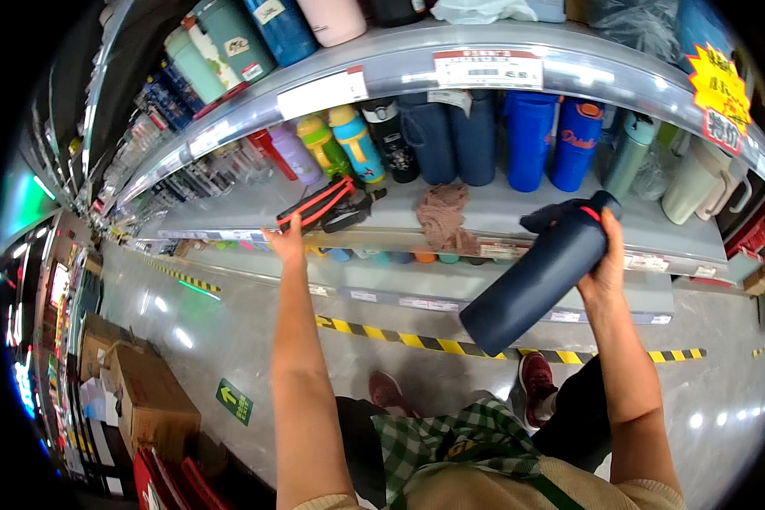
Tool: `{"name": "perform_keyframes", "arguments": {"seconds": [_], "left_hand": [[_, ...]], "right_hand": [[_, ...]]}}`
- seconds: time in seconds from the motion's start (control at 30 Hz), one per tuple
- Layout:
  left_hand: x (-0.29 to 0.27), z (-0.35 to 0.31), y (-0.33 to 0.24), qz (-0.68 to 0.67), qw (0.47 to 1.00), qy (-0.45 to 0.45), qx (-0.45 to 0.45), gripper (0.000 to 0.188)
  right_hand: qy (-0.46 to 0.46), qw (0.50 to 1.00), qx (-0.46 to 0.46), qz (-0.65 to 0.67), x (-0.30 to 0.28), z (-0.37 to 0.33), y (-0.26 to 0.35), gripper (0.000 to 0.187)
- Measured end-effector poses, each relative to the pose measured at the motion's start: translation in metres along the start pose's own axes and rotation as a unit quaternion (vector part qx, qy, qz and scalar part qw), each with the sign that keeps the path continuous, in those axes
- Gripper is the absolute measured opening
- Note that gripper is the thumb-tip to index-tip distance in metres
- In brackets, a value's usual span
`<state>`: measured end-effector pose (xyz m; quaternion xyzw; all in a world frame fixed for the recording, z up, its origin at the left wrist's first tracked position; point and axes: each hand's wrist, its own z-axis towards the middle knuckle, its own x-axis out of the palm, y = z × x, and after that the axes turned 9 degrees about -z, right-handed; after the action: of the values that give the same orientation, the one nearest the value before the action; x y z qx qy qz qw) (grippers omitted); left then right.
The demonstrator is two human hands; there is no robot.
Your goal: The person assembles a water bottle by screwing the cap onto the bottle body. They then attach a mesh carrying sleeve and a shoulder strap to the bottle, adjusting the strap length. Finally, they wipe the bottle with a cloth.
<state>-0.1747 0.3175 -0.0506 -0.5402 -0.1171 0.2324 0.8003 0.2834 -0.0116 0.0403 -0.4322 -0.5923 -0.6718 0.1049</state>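
My right hand is wrapped round the upper end of a large dark navy bottle, which is tilted in front of the shelf edge with its base toward the lower left. A red band shows near its top. At the left, the fingers of my left hand are closed on a black strap with orange-red edges, at the front of the shelf. A crumpled brown cloth lies on the shelf between my hands, hanging partly over its front edge.
Behind my hands stand navy bottles, bright blue bottles, a grey-green bottle and a cream jug. An upper shelf overhangs them. Yellow-black tape crosses the floor; cardboard boxes stand at left.
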Motion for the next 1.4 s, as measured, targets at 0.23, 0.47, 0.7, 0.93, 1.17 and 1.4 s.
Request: {"name": "perform_keyframes", "arguments": {"seconds": [0.23, 0.47, 0.7, 0.93, 1.17, 1.4], "left_hand": [[0.007, -0.088, -0.065, 0.075, 0.989, 0.008, 0.130, 0.072], [0.017, -0.266, -0.172, -0.175, 0.696, 0.647, -0.257, 0.072], [0.006, -0.325, -0.217, -0.207, 0.689, 0.659, -0.220, 0.085], [0.021, -0.326, -0.215, -0.137, 0.868, 0.473, 0.063, 0.086], [0.026, -0.317, -0.205, 0.056, 0.906, 0.326, 0.265, 0.084], [0.030, -0.326, -0.219, 0.112, 0.897, 0.348, 0.248, 0.090]], "right_hand": [[0.090, 0.993, -0.015, -0.071, 0.002, 0.001, -0.016, 0.054], [0.129, 0.989, -0.023, -0.066, 0.028, -0.015, -0.028, 0.040], [0.108, 0.968, -0.079, -0.213, 0.047, -0.035, -0.039, 0.039], [0.057, 0.810, -0.352, -0.467, 0.050, -0.072, -0.069, 0.046], [0.149, 0.653, -0.388, -0.633, 0.058, -0.087, -0.096, 0.027], [-0.024, 0.679, -0.457, -0.574, 0.068, -0.037, -0.068, 0.033]]}}
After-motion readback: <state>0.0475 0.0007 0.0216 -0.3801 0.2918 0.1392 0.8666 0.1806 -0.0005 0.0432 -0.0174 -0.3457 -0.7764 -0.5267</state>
